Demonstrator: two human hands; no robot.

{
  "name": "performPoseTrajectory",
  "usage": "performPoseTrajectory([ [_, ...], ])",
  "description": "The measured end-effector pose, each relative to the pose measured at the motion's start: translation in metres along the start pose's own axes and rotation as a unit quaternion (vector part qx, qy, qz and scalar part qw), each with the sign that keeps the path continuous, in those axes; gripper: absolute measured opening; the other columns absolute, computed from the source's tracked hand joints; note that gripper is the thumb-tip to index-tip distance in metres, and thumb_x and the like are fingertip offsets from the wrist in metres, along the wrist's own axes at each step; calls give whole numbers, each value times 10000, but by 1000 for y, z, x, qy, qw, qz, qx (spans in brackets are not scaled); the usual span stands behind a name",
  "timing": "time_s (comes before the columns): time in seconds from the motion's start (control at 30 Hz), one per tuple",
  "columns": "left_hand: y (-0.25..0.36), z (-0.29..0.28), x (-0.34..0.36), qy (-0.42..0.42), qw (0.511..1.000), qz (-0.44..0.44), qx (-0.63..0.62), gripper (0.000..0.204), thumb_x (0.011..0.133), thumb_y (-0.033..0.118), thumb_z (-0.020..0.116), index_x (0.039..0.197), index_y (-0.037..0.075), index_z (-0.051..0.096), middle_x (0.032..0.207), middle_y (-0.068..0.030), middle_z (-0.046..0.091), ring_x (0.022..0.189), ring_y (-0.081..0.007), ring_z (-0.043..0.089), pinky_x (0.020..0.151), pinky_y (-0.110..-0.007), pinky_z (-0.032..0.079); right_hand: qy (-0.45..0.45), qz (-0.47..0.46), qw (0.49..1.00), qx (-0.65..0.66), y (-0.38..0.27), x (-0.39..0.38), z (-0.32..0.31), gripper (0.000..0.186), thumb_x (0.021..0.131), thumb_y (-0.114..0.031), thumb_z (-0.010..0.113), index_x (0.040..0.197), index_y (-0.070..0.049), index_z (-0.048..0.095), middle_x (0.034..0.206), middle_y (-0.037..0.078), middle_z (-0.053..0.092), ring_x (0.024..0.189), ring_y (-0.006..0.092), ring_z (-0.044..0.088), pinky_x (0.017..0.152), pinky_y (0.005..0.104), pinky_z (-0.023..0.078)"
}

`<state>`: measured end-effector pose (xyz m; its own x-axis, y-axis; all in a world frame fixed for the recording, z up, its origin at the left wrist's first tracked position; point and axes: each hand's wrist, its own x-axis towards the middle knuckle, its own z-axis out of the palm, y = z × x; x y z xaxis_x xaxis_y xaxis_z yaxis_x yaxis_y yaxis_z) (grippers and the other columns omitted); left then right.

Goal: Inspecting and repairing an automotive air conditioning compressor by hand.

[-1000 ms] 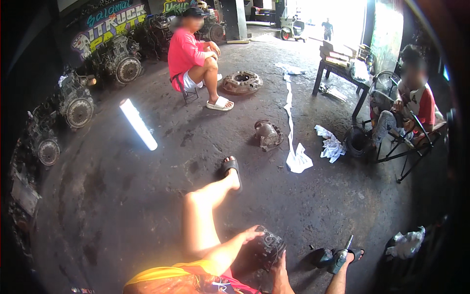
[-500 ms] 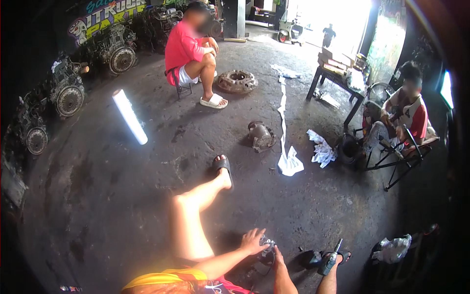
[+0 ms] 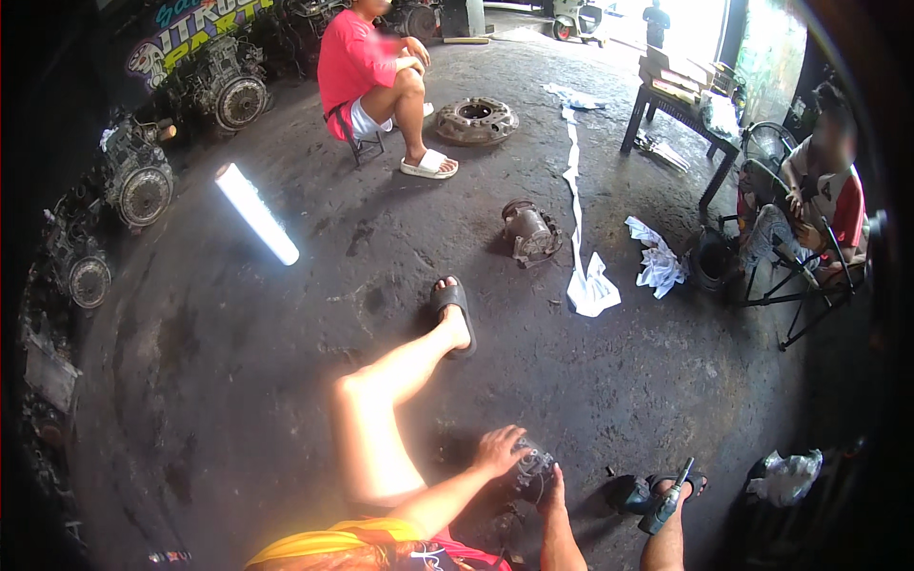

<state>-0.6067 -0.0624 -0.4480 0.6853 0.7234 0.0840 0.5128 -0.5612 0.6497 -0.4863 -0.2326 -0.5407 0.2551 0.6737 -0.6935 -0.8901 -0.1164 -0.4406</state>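
Note:
A dark, roundish metal machine part rests between my two hands, low in front of me. My left hand lies over its upper left side with the fingers bent around the edge. On the opposite side, my right hand grips it with the thumb pointing up; most of its fingers are hidden behind the wrist and the part. To the right, a dark power tool with a long silver shaft stands out against my right foot and lower leg.
A metal housing and a heavy round clutch cover lie on the floor ahead. White rags and a bright white tube lie about. One person sits far left of centre, another at right near a table. Engines line the left wall.
My view has tilted, so the floor objects sit higher and farther right. Both hands stay on the machine part, and more of it shows between them. The person at right has shifted their arms.

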Motion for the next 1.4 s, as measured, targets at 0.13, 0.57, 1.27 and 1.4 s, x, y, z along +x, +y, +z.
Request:
performPoseTrajectory([
  [0.13, -10, 2, 5, -31, 999, -7, -44, 496, 843, 487, 547, 1178, 122, 532, 1215, -115, 538, 1141, -311, 499, 934, -433, 405, -31, 21, 999, 32, -15, -23, 36, 599, 809, -555, 482, 1184, -94, 556, 1163, 99, 598, 1070, 307, 556, 907, 502, 436],
  [0.57, 23, -30, 17, -190, 952, -241, -12, 920, 693, 684, 592, 1356, 91, 354, 1244, -194, 524, 1124, -356, 531, 926, -465, 435, 123, -84, 988, -33, 18, 3, -14, 489, 811, -410, 523, 1110, -23, 525, 996, 147, 610, 890, 300, 622, 756, 452, 532],
  [1.27, 58, 53, 28, -254, 815, -287, -435, 653, 895, 522, 475, 1272, -11, 488, 1270, -155, 530, 1194, -238, 474, 990, -346, 355, 535, -195, 637, -520, -69, -125, 68, 953, 536, -399, 802, 1335, -169, 336, 1327, 208, 322, 1194, 439, 339, 968, 514, 368],
  [1.4, 27, 52, 15, -173, 779, -423, -430, 678, 890, 589, 426, 1250, 21, 510, 1226, -112, 551, 1161, -211, 489, 995, -356, 349, 464, -197, 583, -637, -58, -113, 104, 942, 554, -477, 785, 1342, -198, 349, 1365, 202, 268, 1252, 402, 263, 920, 578, 355],
])
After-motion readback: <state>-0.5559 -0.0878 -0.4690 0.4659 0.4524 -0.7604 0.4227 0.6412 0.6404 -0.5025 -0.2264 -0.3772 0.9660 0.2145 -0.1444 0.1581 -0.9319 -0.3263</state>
